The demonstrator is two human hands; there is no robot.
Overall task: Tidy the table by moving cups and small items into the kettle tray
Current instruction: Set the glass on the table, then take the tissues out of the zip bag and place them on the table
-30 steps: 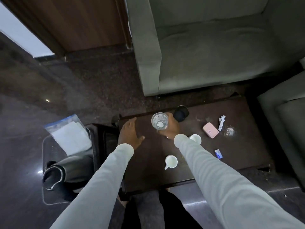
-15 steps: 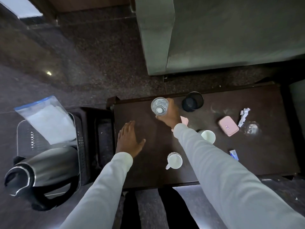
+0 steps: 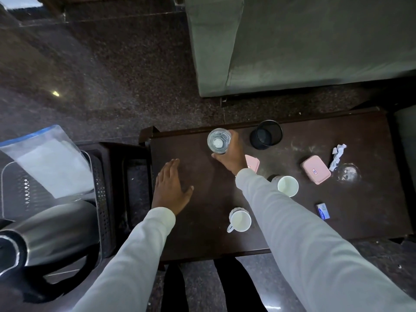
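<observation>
Head view shows the right hand (image 3: 233, 157) wrapped around a clear glass (image 3: 218, 140) near the upper middle of the frame, at the far edge of the dark worktop (image 3: 202, 239). Fingers close on its side wall, and whether its base is touching the worktop cannot be told. The left hand (image 3: 172, 188) lies flat and open on the worktop at centre left, holding nothing. The kettle tray (image 3: 102, 188), a dark perforated basket, sits at the left of the frame with a kettle (image 3: 49, 228) and a plastic bag (image 3: 51, 158) in it.

The glass is likely rigid, smooth and breakable, and seems to hold a little water, so it should be gripped around the middle of its wall and kept upright. A white mug (image 3: 239, 220) and a paper cup (image 3: 288, 186) wait at centre right; both look light.

Compared with half a second ago, the hands keep the same poses and the glass sits at the same far edge; only the view has tipped slightly, showing more of the tray and less of the kettle.
</observation>
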